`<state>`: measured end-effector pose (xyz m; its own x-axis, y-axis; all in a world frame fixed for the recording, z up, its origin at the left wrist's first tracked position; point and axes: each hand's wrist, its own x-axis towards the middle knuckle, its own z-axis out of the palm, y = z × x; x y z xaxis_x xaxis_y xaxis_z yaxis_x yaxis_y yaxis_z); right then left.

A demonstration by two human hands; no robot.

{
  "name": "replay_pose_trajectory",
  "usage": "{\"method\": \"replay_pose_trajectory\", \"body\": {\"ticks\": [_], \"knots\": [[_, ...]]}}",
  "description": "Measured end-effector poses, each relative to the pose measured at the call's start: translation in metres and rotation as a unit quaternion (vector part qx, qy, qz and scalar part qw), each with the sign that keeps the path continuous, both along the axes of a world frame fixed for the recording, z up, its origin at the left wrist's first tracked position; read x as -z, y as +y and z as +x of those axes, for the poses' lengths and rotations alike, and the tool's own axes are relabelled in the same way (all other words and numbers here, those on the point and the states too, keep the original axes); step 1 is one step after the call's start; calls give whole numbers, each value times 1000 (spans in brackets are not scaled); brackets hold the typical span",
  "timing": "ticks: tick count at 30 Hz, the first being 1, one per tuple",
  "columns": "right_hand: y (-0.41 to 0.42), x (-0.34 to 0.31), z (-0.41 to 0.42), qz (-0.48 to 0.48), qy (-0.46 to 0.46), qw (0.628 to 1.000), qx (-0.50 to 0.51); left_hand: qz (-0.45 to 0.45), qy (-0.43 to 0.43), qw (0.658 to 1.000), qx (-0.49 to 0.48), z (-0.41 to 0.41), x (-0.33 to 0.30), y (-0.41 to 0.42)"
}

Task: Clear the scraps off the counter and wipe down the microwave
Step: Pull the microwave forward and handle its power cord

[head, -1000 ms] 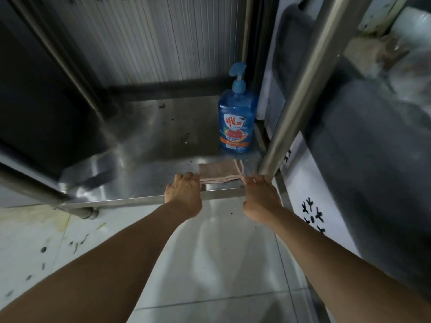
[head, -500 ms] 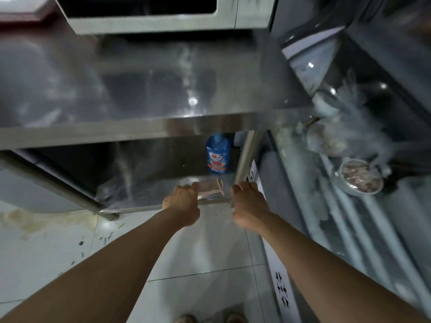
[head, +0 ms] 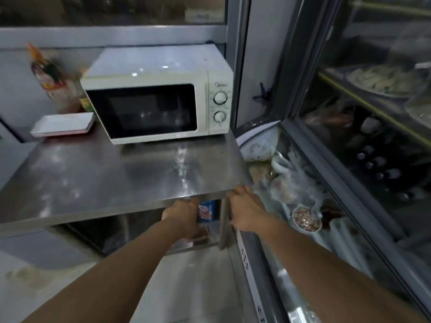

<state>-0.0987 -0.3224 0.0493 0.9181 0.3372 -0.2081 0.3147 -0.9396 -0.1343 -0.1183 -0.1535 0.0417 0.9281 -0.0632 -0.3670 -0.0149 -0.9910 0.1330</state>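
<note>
Left hand (head: 184,216): you reached under the counter (head: 105,180) — grip unclear
Right hand (head: 245,207): your fingers curled at the counter corner — hold unclear

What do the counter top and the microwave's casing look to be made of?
Counter: apparently stainless steel with a brushed finish, since it is grey and throws smeared light reflections. Microwave: casing looks like white painted metal or plastic, hard to tell which; its door window is dark and glossy.

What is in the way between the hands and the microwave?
Both hands, left and right, are low at the counter's front edge. The steel top between them and the microwave looks bare, so nothing visible blocks the way. The white trays sit off to its left.
</note>
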Motion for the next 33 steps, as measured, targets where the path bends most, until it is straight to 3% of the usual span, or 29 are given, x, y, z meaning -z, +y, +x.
{"method": "replay_pose_trajectory", "body": {"ticks": [15, 20, 33], "knots": [[-47, -147, 28, 8, -88, 996, 9, 33, -141, 989, 28, 38, -156, -24], [-60, -166, 44, 12, -121, 992, 14, 21, -175, 984, 19, 51, -182, -30], [-51, -194, 127, 4, -86, 996, 34, 15, -213, 977, 18, 145, -211, -17]]}}
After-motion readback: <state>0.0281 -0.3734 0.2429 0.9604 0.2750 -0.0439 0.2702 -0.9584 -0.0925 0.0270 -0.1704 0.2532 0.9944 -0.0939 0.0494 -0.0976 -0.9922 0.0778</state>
